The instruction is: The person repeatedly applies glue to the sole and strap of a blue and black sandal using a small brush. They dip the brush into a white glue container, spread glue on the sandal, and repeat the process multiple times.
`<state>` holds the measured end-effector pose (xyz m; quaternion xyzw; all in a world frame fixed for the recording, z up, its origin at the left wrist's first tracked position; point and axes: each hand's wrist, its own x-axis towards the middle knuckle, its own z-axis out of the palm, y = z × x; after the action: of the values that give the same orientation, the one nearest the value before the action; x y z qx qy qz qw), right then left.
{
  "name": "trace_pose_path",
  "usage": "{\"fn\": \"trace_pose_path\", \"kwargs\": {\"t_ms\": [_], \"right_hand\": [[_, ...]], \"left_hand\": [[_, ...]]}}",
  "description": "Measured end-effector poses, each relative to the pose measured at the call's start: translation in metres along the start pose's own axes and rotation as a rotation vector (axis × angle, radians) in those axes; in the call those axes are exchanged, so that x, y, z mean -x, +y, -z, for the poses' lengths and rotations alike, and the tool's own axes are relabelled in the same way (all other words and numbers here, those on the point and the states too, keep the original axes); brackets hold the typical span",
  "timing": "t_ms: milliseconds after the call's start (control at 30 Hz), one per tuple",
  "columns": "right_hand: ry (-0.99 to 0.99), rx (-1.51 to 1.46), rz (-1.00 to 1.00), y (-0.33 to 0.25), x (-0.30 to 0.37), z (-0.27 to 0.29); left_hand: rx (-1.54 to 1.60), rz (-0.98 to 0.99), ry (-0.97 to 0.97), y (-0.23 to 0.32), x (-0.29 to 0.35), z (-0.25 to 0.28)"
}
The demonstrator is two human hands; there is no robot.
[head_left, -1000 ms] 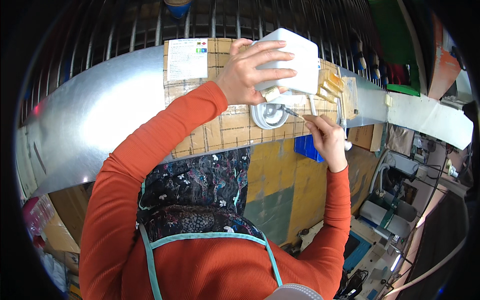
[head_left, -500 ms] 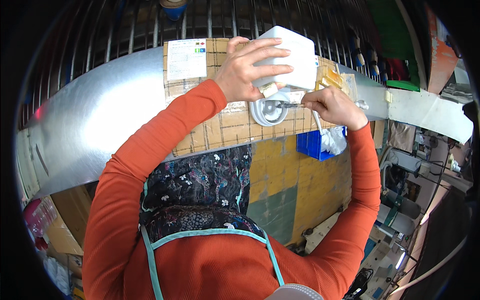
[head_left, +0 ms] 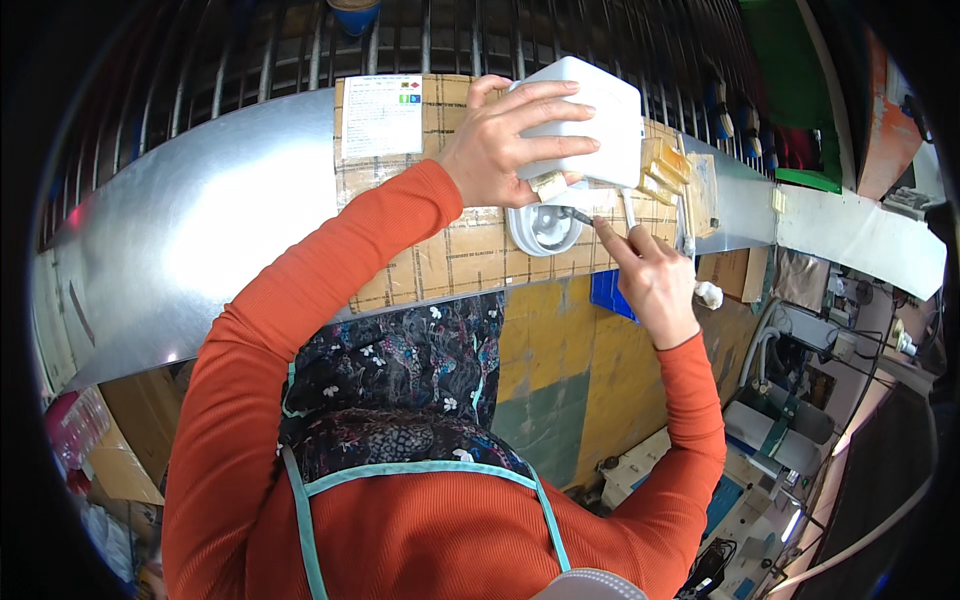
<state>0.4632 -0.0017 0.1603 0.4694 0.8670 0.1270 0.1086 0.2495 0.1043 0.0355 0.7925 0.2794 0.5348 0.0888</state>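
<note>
My left hand (head_left: 505, 140) is spread over a smooth white box-shaped piece (head_left: 590, 120), gripping it with the fingers across its top. By the thumb is a small cream-coloured block (head_left: 548, 185). Below it a round white tub (head_left: 515, 232) with white matter inside stands on the cardboard. My right hand (head_left: 650, 270) is closed on a thin dark tool (head_left: 578, 215), index finger stretched along it, its tip inside the tub. A white wad (head_left: 708, 293) shows beside the right hand; whether that hand holds it is unclear.
Patterned cardboard (head_left: 400, 270) covers part of a metal bench (head_left: 230, 200). A printed sheet (head_left: 382, 115) lies at its left, yellowish blocks (head_left: 665, 165) at its right. Metal rollers (head_left: 425, 40) run behind. Under the front edge is a blue bin (head_left: 610, 293).
My right hand has dropped nearer to me and turned, its index finger now extended toward the tub. The white wad has shifted nearer too. My left hand still holds the white piece.
</note>
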Motion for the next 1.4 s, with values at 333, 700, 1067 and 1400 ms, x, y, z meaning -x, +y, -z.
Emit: {"fn": "trace_pose_path", "kwargs": {"t_ms": [333, 700, 1067, 1400], "right_hand": [[-0.187, -0.03, 0.092, 0.006, -0.021, 0.02], [-0.449, -0.324, 0.119, 0.034, -0.067, 0.032], [-0.698, -0.858, -0.214, 0.066, -0.05, 0.009], [0.076, -0.61, -0.201, 0.009, 0.007, -0.024]], "left_hand": [[0.04, -0.01, 0.023, -0.004, 0.001, -0.004], [0.009, 0.002, -0.033, 0.002, -0.002, 0.005], [0.019, 0.02, -0.042, 0.002, -0.001, 0.006], [0.029, -0.001, 0.047, -0.004, 0.001, -0.005]]}}
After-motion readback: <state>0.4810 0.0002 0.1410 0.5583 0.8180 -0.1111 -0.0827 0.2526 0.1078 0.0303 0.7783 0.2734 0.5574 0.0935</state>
